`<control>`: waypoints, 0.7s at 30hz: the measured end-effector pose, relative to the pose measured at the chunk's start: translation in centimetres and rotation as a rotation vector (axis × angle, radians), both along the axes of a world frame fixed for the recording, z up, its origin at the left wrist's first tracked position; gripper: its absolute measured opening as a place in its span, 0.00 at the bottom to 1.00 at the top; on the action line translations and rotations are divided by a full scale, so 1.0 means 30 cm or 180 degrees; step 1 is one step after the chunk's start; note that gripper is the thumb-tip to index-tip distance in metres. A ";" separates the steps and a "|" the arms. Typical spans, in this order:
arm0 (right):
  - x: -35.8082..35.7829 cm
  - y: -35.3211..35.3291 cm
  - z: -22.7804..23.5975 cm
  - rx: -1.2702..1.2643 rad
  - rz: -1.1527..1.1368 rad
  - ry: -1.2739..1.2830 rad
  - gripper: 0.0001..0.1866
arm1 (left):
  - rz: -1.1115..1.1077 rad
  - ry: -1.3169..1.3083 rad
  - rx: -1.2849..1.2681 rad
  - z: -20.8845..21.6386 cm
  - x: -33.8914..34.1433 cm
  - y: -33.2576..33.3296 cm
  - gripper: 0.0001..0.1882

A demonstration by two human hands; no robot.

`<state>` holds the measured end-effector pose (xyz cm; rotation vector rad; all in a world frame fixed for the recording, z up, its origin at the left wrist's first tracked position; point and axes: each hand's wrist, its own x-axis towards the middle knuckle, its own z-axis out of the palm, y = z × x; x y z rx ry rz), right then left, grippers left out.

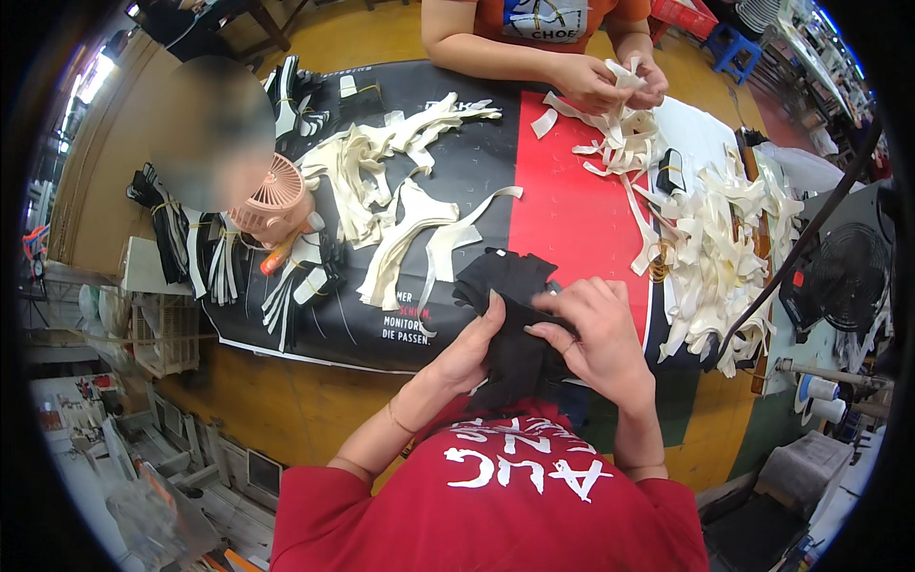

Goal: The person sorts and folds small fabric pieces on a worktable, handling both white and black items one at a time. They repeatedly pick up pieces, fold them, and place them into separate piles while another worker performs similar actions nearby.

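Wooden table (286, 405) under a black-and-red printed sheet (562, 205) carries piles of cream fabric strips (400, 205), with a small pink fan (272, 195) to one side. Near the table's front edge, a bundle of black fabric pieces (510, 319) sits between both hands. Left hand (469, 355) has its grip clamped on the bundle's left side; right hand (596, 334) pinches its top edge, fingers together. Across the table, another person's hands (610, 84) hold cream strips.
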<state>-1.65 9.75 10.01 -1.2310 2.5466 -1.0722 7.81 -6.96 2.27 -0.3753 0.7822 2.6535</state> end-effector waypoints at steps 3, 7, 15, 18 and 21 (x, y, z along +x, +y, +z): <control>0.022 -0.004 0.001 -0.0468 0.0391 0.0551 0.10 | 0.0187 -0.0270 0.0401 -0.027 -0.005 -0.008 0.29; 0.066 0.053 0.024 -0.1845 0.0398 -0.0209 0.13 | 0.0471 -0.0174 0.0641 -0.032 -0.001 -0.063 0.22; -0.023 0.171 -0.222 -0.0604 -0.2349 -0.0446 0.17 | 0.2110 0.0863 0.0512 0.082 0.074 -0.304 0.28; 0.013 0.177 -0.345 0.0665 -0.2803 0.0309 0.28 | 0.2503 0.0840 0.0252 0.092 0.090 -0.322 0.28; 0.068 0.163 -0.377 0.0395 -0.2739 0.0914 0.24 | 0.2382 0.0944 0.1247 0.076 0.080 -0.280 0.28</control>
